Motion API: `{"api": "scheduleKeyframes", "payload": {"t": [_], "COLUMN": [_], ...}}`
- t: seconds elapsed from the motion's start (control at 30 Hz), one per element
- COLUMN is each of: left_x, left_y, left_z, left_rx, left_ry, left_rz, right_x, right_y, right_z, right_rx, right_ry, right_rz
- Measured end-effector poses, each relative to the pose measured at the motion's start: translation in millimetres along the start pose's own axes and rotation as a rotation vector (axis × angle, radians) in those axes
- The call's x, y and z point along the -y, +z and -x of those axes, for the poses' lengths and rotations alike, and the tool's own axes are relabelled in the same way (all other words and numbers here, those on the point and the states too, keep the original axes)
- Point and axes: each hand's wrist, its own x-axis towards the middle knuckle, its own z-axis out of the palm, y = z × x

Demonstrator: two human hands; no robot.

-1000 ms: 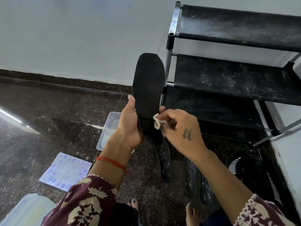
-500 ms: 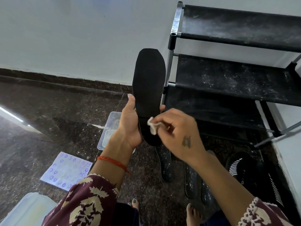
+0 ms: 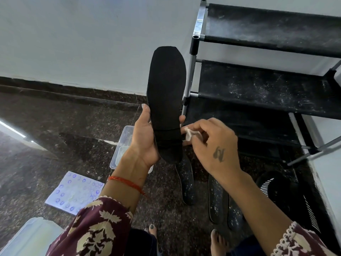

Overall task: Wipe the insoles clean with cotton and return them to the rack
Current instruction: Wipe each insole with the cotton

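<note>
Head view: left hand (image 3: 145, 141) grasps the flat black insole (image 3: 166, 100) upright by its heel.
Right hand (image 3: 212, 145): pinches a white cotton wad (image 3: 189, 134) touching the insole's right edge.
Room: black fabric shoe rack (image 3: 258, 89) just right of the insole.
Hidden: dusty insoles (image 3: 186, 182) on the floor, partly behind the arms.

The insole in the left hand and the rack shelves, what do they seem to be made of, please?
Insole: matte black, probably foam or felt-faced; no shine.
Rack shelves: black fabric, likely non-woven, dusted white, stretched on shiny metal tubes with black plastic-looking joints.
</note>
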Motion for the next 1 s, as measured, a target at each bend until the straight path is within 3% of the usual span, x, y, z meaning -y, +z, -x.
{"api": "scheduleKeyframes", "payload": {"t": [0.17, 0.3, 0.4, 0.6, 0.8, 0.9, 1.0], "left_x": [1, 0, 0, 3, 4, 3, 2], "left_y": [-2, 3, 5, 5, 3, 3, 1], "left_z": [-2, 2, 2, 1, 0, 1, -1], "left_rx": [-0.040, -0.027, -0.027, -0.069, -0.062, -0.033, -0.040], "left_ry": [0.022, -0.007, -0.004, -0.005, -0.009, -0.026, -0.033], "left_rz": [0.042, 0.011, -0.025, -0.094, -0.092, -0.048, 0.008], "right_x": [9, -1, -2, 9, -2, -5, -1], "right_y": [12, 6, 4, 19, 10, 4, 5], "right_z": [9, 6, 1, 10, 5, 0, -2], "right_rx": [0.210, 0.094, -0.042, 0.072, 0.075, 0.014, 0.093], "right_ry": [-0.066, -0.023, -0.048, -0.216, -0.072, 0.061, 0.132], "right_rz": [-0.038, 0.122, 0.060, 0.077, 0.218, 0.041, -0.172]}}
